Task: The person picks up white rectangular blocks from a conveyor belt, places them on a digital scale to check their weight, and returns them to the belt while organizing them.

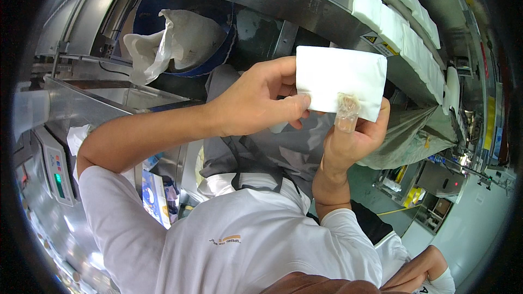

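Both my hands hold one white rectangular soft pack up in front of me. My left hand grips its left edge, thumb pressed on the lower left corner. My right hand supports it from below and behind, and its thumb, wrapped in a translucent cover, lies on the pack's lower front. The pack is flat and faces me.
A metal conveyor runs behind, carrying a row of white packs at the upper right. A blue bin with a white bag liner stands upper left. A grey control panel is at the left. Another person's hand shows at the bottom right.
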`<state>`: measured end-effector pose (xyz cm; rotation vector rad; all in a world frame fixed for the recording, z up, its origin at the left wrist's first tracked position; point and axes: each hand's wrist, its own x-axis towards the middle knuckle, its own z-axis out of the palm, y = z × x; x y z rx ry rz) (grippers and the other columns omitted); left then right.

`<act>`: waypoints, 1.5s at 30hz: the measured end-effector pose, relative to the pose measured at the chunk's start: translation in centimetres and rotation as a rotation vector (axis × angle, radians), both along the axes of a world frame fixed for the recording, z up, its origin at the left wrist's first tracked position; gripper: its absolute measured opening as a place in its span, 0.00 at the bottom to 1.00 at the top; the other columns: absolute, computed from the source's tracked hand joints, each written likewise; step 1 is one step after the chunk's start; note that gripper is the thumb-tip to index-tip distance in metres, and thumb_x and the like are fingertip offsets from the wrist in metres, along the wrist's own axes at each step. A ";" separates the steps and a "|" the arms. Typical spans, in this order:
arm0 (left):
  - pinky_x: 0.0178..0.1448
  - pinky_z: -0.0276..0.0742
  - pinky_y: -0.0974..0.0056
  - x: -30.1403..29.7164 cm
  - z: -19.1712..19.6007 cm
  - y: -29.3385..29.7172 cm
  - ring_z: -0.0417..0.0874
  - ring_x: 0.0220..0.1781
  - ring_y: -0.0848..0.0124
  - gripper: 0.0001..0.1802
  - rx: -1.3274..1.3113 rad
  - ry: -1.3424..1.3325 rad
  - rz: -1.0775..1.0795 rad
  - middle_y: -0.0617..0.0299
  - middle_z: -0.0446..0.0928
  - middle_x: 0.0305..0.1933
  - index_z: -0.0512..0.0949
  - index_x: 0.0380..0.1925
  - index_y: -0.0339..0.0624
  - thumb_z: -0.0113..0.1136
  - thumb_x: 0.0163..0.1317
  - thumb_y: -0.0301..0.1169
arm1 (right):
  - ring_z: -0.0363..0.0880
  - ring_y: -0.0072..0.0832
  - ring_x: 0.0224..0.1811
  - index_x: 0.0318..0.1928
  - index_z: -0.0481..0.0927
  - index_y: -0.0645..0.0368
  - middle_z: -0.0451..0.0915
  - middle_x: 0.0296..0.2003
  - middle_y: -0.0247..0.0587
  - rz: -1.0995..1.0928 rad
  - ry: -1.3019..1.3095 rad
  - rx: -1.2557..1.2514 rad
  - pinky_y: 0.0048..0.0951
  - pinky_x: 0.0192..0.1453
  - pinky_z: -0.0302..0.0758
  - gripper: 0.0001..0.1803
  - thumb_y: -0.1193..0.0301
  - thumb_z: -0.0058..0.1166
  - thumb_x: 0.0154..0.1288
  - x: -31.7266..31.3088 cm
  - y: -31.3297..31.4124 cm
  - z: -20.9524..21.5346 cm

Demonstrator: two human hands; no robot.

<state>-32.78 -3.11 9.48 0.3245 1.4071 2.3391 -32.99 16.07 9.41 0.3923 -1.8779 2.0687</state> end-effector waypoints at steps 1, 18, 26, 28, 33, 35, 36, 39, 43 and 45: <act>0.50 0.91 0.59 0.0 0.0 0.0 0.86 0.45 0.70 0.22 0.002 0.002 0.003 0.56 0.81 0.45 0.71 0.62 0.33 0.61 0.74 0.34 | 0.83 0.20 0.43 0.51 0.70 0.64 0.82 0.42 0.40 -0.003 0.003 0.006 0.24 0.46 0.84 0.23 0.69 0.72 0.68 0.0 0.0 0.0; 0.50 0.91 0.59 -0.1 -0.1 -0.1 0.87 0.45 0.69 0.22 -0.008 0.009 0.003 0.55 0.81 0.46 0.71 0.62 0.33 0.61 0.75 0.34 | 0.82 0.20 0.44 0.51 0.70 0.64 0.81 0.43 0.40 -0.021 -0.004 0.022 0.24 0.48 0.82 0.23 0.69 0.72 0.68 0.1 -0.1 -0.2; 0.49 0.91 0.59 -0.1 -0.1 -0.1 0.87 0.45 0.69 0.22 -0.006 0.014 0.005 0.55 0.82 0.45 0.71 0.62 0.33 0.61 0.75 0.34 | 0.82 0.20 0.45 0.51 0.70 0.64 0.81 0.43 0.40 -0.031 0.002 0.037 0.25 0.50 0.82 0.24 0.68 0.72 0.67 0.0 0.0 -0.4; 0.49 0.91 0.59 -0.1 -0.2 -0.1 0.87 0.45 0.68 0.23 -0.002 0.023 0.003 0.55 0.82 0.45 0.70 0.63 0.33 0.61 0.75 0.34 | 0.82 0.21 0.45 0.52 0.70 0.64 0.81 0.43 0.40 -0.034 0.009 0.042 0.25 0.50 0.81 0.24 0.68 0.72 0.67 0.0 0.1 -0.4; 0.49 0.91 0.59 -0.1 -0.1 -0.1 0.87 0.47 0.68 0.25 -0.001 0.026 0.004 0.55 0.81 0.48 0.69 0.66 0.32 0.60 0.75 0.33 | 0.82 0.21 0.46 0.51 0.70 0.64 0.81 0.44 0.41 -0.033 0.012 0.031 0.25 0.51 0.81 0.23 0.68 0.72 0.68 0.1 0.0 -0.4; 0.49 0.91 0.59 -0.2 0.0 -0.2 0.86 0.48 0.68 0.26 0.007 0.004 -0.004 0.55 0.81 0.49 0.69 0.66 0.33 0.60 0.74 0.34 | 0.82 0.21 0.46 0.52 0.70 0.64 0.81 0.44 0.41 -0.038 0.004 0.034 0.25 0.51 0.81 0.24 0.68 0.72 0.68 0.1 0.0 -0.4; 0.49 0.91 0.59 -0.2 0.0 -0.2 0.86 0.49 0.68 0.26 0.010 -0.006 -0.008 0.55 0.80 0.49 0.68 0.67 0.33 0.61 0.74 0.34 | 0.82 0.22 0.46 0.52 0.70 0.64 0.81 0.44 0.41 -0.040 0.001 0.035 0.25 0.51 0.81 0.24 0.68 0.72 0.68 0.1 0.1 -0.5; 0.50 0.91 0.59 -0.1 -0.1 -0.2 0.86 0.49 0.68 0.28 0.046 -0.011 -0.023 0.55 0.80 0.49 0.69 0.67 0.33 0.62 0.74 0.36 | 0.82 0.22 0.46 0.52 0.70 0.64 0.81 0.45 0.42 -0.062 0.012 0.021 0.25 0.51 0.81 0.24 0.68 0.72 0.67 0.2 0.0 -0.5; 0.50 0.91 0.59 -0.1 0.3 -0.2 0.85 0.50 0.68 0.31 0.022 -0.048 -0.027 0.54 0.79 0.51 0.69 0.68 0.34 0.64 0.72 0.40 | 0.83 0.22 0.46 0.53 0.70 0.64 0.81 0.45 0.42 -0.082 0.061 0.050 0.25 0.52 0.81 0.25 0.67 0.72 0.67 0.1 0.2 -0.9; 0.50 0.91 0.60 -0.2 0.4 -0.2 0.85 0.51 0.68 0.31 0.029 -0.071 -0.041 0.54 0.79 0.51 0.68 0.68 0.35 0.64 0.72 0.41 | 0.83 0.22 0.47 0.53 0.70 0.64 0.81 0.45 0.42 -0.095 0.071 0.071 0.25 0.52 0.80 0.25 0.67 0.72 0.67 0.2 0.2 -0.9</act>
